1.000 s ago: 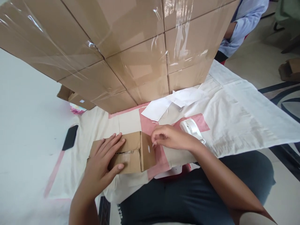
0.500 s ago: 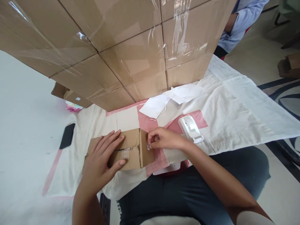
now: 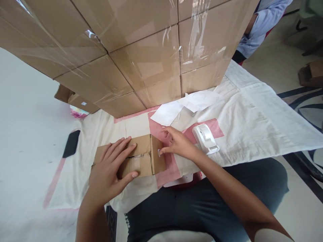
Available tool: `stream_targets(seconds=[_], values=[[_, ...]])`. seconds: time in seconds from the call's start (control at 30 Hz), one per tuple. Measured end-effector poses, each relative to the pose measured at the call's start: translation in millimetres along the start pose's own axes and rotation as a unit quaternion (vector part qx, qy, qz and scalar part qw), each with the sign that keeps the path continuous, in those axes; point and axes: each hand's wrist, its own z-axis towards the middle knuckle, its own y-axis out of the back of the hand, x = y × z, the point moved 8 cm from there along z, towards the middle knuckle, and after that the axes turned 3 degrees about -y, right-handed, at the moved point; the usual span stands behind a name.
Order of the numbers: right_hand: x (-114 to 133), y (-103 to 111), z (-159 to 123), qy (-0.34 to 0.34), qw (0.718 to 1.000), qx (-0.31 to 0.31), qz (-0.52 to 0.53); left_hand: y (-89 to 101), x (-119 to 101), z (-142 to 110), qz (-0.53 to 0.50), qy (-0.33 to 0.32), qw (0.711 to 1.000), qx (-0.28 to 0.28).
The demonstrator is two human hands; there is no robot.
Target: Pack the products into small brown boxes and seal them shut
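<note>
A small brown cardboard box (image 3: 141, 144) lies on the cloth in front of me, a strip of clear tape along its top seam. My left hand (image 3: 111, 164) rests on the box's left part, its fingers spread and thumb out, steadying against the top. At the box's right end, my right hand (image 3: 174, 144) has its thumb against a small whitish sticker (image 3: 159, 152) on the end face, with the index finger lifted away from the thumb. To the right of that hand is a white tape dispenser (image 3: 205, 138).
Stacked cardboard boxes (image 3: 151, 57) wrapped in clear film rise behind. White papers (image 3: 169, 112) lie before them. A black phone (image 3: 71, 144) is at the left. An opened box (image 3: 82, 103) stands behind it. A co-worker's sleeve (image 3: 268, 25) shows at upper right.
My right thumb and fingers have parted from a pinch at the box's end, and the small sticker now shows on that face. The left hand stays on the box.
</note>
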Motion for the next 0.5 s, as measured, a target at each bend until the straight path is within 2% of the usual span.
stream_targets(seconds=[0.1,0.2,0.3,0.4,0.5], values=[[-13.0,-7.9,6.4,0.011,0.998,0.004,0.056,-0.2,-0.1,-0.2,0.004,0.002,1.0,-0.004],[-25.7,-14.2,10.4,-0.008,0.995,0.01,0.104,-1.3,-1.1,0.1,0.01,-0.001,1.0,-0.003],[-28.8,-15.5,10.3,-0.013,0.994,0.029,0.108,-1.6,-1.7,0.1,0.016,0.002,1.0,-0.007],[-21.3,-18.5,2.1,0.003,0.992,0.091,0.084,-2.3,-1.0,-0.9,0.018,0.006,1.0,-0.012],[-3.8,-27.9,-17.6,0.033,0.984,0.168,0.05,-3.2,0.5,-2.1,0.015,-0.001,1.0,-0.017]])
